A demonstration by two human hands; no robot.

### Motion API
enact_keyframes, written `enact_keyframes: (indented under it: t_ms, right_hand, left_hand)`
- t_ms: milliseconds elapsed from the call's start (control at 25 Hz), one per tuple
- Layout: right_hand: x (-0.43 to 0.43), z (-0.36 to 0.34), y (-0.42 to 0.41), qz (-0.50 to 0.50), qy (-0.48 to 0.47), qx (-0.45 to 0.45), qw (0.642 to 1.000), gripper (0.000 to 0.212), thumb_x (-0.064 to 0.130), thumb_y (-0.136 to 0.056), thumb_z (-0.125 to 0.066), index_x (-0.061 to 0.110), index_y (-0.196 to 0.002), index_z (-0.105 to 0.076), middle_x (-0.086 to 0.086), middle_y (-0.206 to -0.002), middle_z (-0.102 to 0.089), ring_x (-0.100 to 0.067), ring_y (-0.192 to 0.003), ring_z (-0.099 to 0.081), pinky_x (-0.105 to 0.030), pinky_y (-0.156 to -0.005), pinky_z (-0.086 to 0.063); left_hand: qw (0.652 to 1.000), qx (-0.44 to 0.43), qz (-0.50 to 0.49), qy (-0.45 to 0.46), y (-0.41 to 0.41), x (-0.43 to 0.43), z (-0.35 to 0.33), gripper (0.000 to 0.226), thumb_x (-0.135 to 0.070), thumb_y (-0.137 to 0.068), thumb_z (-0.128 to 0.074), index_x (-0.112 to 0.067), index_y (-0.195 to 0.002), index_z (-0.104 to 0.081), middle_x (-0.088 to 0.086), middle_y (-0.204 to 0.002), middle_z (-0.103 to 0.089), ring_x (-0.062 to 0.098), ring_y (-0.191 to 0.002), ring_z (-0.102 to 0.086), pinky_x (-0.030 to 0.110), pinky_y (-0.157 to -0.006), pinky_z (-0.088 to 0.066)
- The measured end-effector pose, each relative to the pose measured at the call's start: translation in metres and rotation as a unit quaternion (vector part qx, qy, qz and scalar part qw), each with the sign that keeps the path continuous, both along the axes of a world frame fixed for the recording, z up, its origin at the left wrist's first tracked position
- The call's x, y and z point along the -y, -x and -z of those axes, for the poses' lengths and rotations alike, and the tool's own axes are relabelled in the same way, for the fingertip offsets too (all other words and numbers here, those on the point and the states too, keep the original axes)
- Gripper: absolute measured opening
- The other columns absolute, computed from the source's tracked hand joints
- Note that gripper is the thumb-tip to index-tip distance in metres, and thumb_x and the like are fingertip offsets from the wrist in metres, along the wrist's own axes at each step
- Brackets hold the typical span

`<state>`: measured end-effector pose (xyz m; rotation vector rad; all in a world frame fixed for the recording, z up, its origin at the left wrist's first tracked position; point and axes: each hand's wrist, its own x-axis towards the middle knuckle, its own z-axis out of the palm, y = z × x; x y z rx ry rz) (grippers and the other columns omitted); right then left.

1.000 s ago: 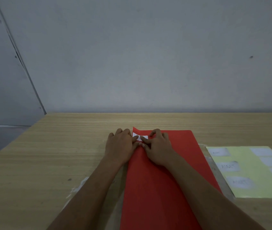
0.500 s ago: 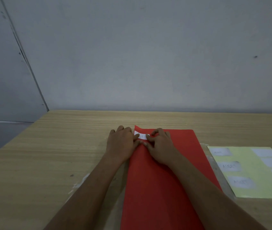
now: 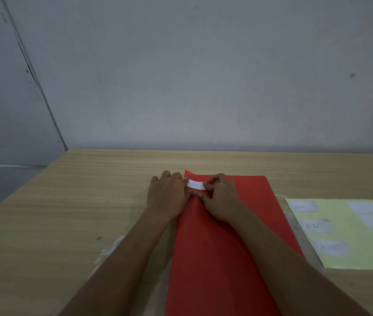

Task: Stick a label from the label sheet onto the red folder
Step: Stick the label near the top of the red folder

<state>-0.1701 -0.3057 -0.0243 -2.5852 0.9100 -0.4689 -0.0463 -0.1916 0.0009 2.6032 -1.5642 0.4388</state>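
Observation:
The red folder lies lengthwise on the wooden table, running from the near edge toward the wall. A small white label with faint writing sits flat at the folder's far left corner. My left hand rests at the folder's left edge, its fingers touching the label's left end. My right hand lies on the folder with fingertips pressing the label's right end. The pale yellow label sheet with several white labels lies to the right.
A clear plastic sleeve shows under the folder's right edge, and more plastic pokes out at its left. A grey wall stands right behind the table. The table's left edge slants toward me.
The label lay bent between my fingertips and now lies flatter and more exposed on the folder. Both hands stayed at the far left corner, fingers spreading slightly apart.

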Motion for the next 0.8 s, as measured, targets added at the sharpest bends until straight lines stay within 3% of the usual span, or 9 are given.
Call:
enact_keyframes:
  t_ms: [120,200,320,520,720,800]
  right_hand:
    - [-0.0023,0.0032,-0.0038,-0.004,0.019,-0.031,0.999,0.065,0.063,-0.084,-0.030,0.034,-0.137,-0.053,-0.001,-0.132,-0.044,-0.023,-0.128,-0.037,-0.040,-0.104,-0.035]
    - [-0.0030,0.0040,-0.0048,-0.004,0.029,-0.036,0.999,0.063,0.064,-0.082,-0.024,0.045,-0.136,-0.050,0.000,-0.132,-0.043,-0.023,-0.126,-0.036,-0.041,-0.101,-0.037]
    - [-0.0049,0.0000,-0.0032,0.003,0.032,-0.035,0.999,0.047,0.052,-0.093,-0.041,0.041,-0.138,-0.051,0.000,-0.134,-0.038,-0.025,-0.125,-0.033,-0.042,-0.103,-0.037]
    - [-0.0053,-0.0003,-0.0028,0.013,0.022,-0.007,1.000,0.050,0.048,-0.094,-0.049,0.027,-0.139,-0.053,-0.002,-0.134,-0.041,-0.024,-0.124,-0.034,-0.041,-0.103,-0.037]
    - [0.0001,0.0017,0.0022,-0.026,-0.004,0.024,0.999,0.039,0.048,-0.092,-0.054,0.034,-0.127,-0.064,-0.001,-0.129,-0.045,-0.021,-0.124,-0.036,-0.033,-0.102,-0.032]
    - [0.0003,0.0009,0.0034,-0.023,-0.024,0.047,0.998,0.037,0.044,-0.091,-0.059,0.029,-0.124,-0.067,-0.002,-0.129,-0.047,-0.021,-0.123,-0.038,-0.030,-0.104,-0.032]
  left_hand:
    - [1.000,-0.002,0.014,-0.014,-0.0016,0.0002,-0.0011,0.056,-0.058,-0.097,-0.033,-0.025,-0.138,-0.053,-0.005,-0.123,-0.057,0.021,-0.117,-0.045,0.039,-0.086,-0.038]
    - [1.000,-0.002,0.016,-0.026,-0.0024,0.0009,-0.0008,0.056,-0.058,-0.097,-0.032,-0.028,-0.141,-0.050,-0.005,-0.124,-0.055,0.021,-0.118,-0.044,0.039,-0.087,-0.038]
    - [1.000,-0.006,0.009,-0.021,-0.0021,0.0012,-0.0004,0.054,-0.059,-0.096,-0.033,-0.030,-0.138,-0.053,-0.006,-0.124,-0.057,0.021,-0.118,-0.044,0.039,-0.087,-0.038]
    - [1.000,-0.002,0.004,-0.010,-0.0030,0.0002,-0.0016,0.056,-0.063,-0.093,-0.036,-0.028,-0.129,-0.060,-0.006,-0.117,-0.062,0.021,-0.115,-0.046,0.038,-0.084,-0.037]
    - [1.000,-0.015,0.007,-0.009,-0.0018,-0.0002,-0.0020,0.046,-0.061,-0.095,-0.036,-0.041,-0.129,-0.061,-0.005,-0.112,-0.060,0.020,-0.113,-0.046,0.037,-0.085,-0.037]
    - [1.000,-0.021,0.003,-0.009,-0.0013,-0.0002,-0.0018,0.046,-0.061,-0.095,-0.037,-0.041,-0.128,-0.062,-0.004,-0.111,-0.060,0.020,-0.111,-0.047,0.037,-0.086,-0.038]
